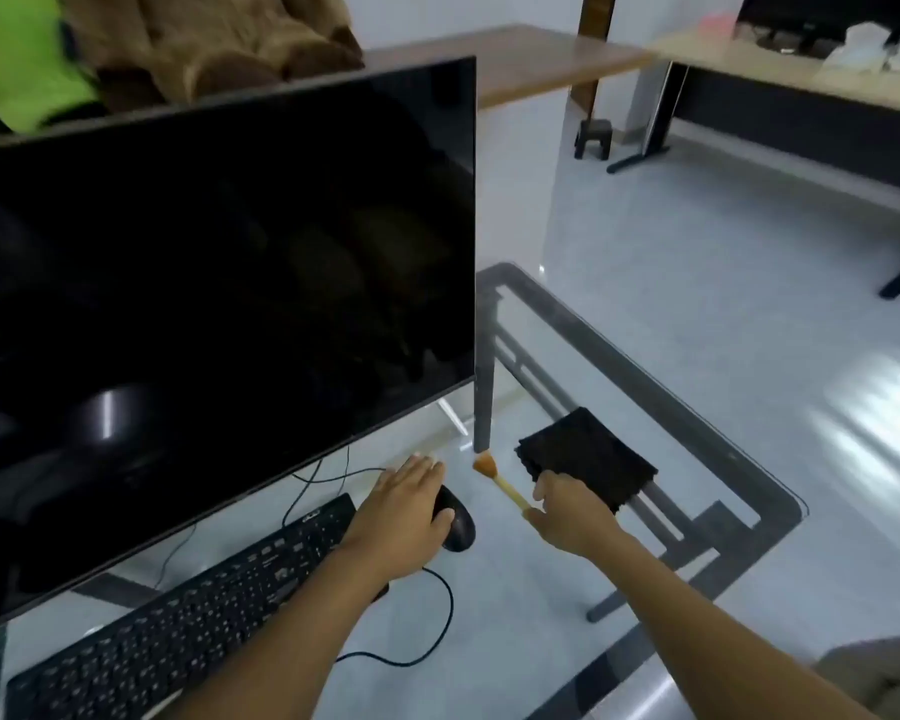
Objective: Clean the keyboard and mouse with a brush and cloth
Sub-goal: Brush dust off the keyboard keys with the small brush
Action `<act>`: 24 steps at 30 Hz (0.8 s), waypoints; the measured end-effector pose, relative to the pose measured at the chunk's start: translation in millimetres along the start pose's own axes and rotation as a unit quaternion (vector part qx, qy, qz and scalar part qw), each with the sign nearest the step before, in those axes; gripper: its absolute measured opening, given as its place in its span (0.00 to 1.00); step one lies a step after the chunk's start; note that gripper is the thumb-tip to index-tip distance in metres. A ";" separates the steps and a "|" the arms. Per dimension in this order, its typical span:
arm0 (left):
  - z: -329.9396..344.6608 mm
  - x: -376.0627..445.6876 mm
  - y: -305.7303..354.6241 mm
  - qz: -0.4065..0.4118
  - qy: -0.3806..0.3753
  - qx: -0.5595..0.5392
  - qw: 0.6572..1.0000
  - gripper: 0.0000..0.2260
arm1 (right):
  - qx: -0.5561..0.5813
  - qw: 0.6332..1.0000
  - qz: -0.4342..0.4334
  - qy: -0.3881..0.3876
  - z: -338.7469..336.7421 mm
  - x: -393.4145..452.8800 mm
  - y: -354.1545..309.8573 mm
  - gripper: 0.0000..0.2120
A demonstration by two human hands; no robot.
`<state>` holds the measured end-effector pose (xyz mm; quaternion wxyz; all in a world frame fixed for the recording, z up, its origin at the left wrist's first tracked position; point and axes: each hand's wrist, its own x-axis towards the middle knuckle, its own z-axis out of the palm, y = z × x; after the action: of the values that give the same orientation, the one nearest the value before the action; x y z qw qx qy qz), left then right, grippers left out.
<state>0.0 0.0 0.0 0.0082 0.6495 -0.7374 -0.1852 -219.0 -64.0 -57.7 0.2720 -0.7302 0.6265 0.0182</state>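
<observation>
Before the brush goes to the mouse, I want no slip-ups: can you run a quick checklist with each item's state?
1. Brush in grip: ok, the right hand pinches the handle's end.
2. Mouse steadied: ok, the left hand rests on it.
3. Mouse top exposed for brushing: not ok, the hand covers most of it.
4. Bristles off the glass: cannot tell.
5. Cloth nearby: ok, folded beside the right hand.

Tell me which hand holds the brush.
The right hand pinches the brush by its handle end; the left hand only rests flat on the mouse.
</observation>
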 end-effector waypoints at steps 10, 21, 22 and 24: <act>17.0 4.4 -12.8 -0.014 0.004 -0.007 1.000 0.27 | 0.043 0.997 0.044 0.056 8.1 7.5 -5.2 0.05; 22.4 -99.3 -93.9 -0.153 0.194 -0.134 0.960 0.27 | 0.350 0.923 -0.113 0.114 -7.1 -30.4 -157.4 0.04; 26.4 -113.8 -104.1 -0.169 0.214 -0.148 0.951 0.27 | 0.362 0.918 -0.130 0.098 1.2 -31.5 -174.9 0.03; 38.0 -148.3 -130.1 -0.205 0.253 -0.163 0.931 0.27 | 0.367 0.913 -0.164 0.067 22.9 -34.4 -210.8 0.03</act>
<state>137.8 141.1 -38.4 0.2621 0.8015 -0.5213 -0.1307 -24.2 -9.1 14.4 0.4775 -0.6708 0.4772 -0.3070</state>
